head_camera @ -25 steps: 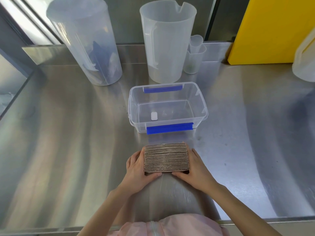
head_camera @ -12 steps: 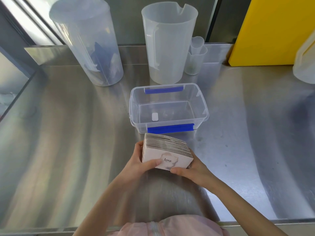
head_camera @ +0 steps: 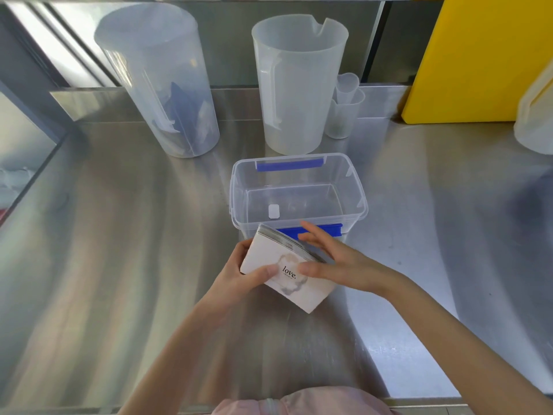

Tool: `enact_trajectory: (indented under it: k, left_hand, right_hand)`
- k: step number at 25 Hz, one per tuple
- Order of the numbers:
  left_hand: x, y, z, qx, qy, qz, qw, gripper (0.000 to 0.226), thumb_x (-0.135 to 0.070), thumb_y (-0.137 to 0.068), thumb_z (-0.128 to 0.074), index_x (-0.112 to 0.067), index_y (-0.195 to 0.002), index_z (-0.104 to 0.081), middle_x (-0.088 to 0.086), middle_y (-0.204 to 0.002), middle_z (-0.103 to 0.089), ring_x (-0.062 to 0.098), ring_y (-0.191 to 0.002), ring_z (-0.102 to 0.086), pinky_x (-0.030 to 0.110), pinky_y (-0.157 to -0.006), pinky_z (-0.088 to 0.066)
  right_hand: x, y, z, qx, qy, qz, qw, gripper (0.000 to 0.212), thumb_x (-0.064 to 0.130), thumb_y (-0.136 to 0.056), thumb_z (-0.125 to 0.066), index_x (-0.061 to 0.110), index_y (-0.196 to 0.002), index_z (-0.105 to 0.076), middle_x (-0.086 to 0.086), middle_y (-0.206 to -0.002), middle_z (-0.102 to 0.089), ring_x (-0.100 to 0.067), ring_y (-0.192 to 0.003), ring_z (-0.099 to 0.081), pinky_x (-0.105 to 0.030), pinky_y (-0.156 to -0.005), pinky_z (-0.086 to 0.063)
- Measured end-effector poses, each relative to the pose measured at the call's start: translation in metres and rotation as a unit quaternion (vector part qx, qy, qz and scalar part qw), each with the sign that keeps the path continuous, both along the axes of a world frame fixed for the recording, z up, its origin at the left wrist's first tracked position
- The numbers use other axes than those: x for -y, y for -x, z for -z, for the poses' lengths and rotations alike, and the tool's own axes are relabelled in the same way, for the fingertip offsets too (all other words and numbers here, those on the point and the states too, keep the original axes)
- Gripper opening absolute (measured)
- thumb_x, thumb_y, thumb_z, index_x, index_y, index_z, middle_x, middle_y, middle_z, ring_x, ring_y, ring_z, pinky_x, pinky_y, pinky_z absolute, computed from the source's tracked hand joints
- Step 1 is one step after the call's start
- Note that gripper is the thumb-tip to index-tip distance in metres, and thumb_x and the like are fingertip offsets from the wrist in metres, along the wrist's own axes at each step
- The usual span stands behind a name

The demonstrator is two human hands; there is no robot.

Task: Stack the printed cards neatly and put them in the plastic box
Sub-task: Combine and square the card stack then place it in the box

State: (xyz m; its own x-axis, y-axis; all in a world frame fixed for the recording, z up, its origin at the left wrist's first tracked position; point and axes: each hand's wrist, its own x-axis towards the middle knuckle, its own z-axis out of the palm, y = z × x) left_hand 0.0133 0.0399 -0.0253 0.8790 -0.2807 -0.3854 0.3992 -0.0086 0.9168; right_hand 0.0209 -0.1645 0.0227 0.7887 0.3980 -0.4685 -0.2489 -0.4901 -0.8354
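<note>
A thick stack of printed cards (head_camera: pixel 287 271) is held off the steel counter, tilted, its white top card reading "love." facing me. My left hand (head_camera: pixel 239 274) grips the stack's left end, thumb on the top card. My right hand (head_camera: pixel 338 259) holds the right side, thumb on the face and fingers spread over the far edge. Just behind the stack stands the clear plastic box (head_camera: pixel 356 187) with blue clips, open; only a small white tag lies inside.
Two tall translucent jugs (head_camera: pixel 161 85) (head_camera: pixel 296 85) and small stacked cups (head_camera: pixel 344 109) stand behind the box. A yellow board (head_camera: pixel 478 55) leans at the back right beside a white container (head_camera: pixel 535 121). The counter's left edge drops off at a grey ledge.
The stack stood on its edge on the counter a second ago. Both hands have lifted it, turned its printed face up and rotated it clockwise, closer to the box.
</note>
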Motion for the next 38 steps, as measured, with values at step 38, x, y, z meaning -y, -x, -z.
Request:
enact_trajectory:
  k: [38]
  left_hand:
    - [-0.003,-0.128,0.02,0.034,-0.162,-0.222,0.961,0.039,-0.024,-0.093,-0.04,-0.022,-0.131,-0.044,-0.003,-0.109,-0.06,0.017,-0.1,-0.058,0.036,-0.094,-0.047]
  right_hand:
    - [-0.093,-0.154,0.049,-0.215,-0.051,0.144,0.965,0.007,0.025,-0.085,-0.054,0.019,-0.085,-0.058,-0.004,-0.087,-0.063,-0.022,-0.09,-0.059,-0.027,-0.071,-0.049]
